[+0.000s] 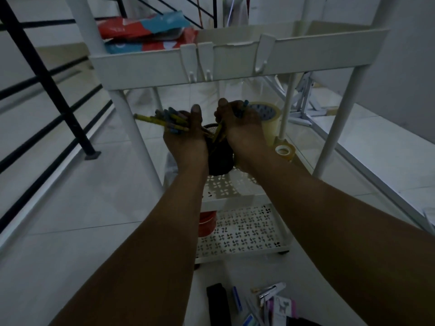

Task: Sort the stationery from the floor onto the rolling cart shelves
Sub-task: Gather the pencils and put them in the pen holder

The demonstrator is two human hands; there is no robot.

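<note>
My left hand (186, 140) grips a bundle of yellow and blue pens (164, 120) that fans out to the left. My right hand (242, 128) is closed around a few more pens (243, 107), some with their tips down in a black mesh pen cup (220, 158). The cup stands on the middle shelf (230, 187) of the white rolling cart, between my two wrists. A large roll of clear tape (270, 118) and a small roll (284, 150) sit on the same shelf to the right. More stationery (266, 302) lies on the floor near me.
The cart's top tray (146, 64) holds red and blue packets (146, 31). A red object (207, 223) sits on the perforated bottom shelf (247, 231). A black stair railing (47, 83) runs along the left. A white folded frame (306, 102) lies behind the cart.
</note>
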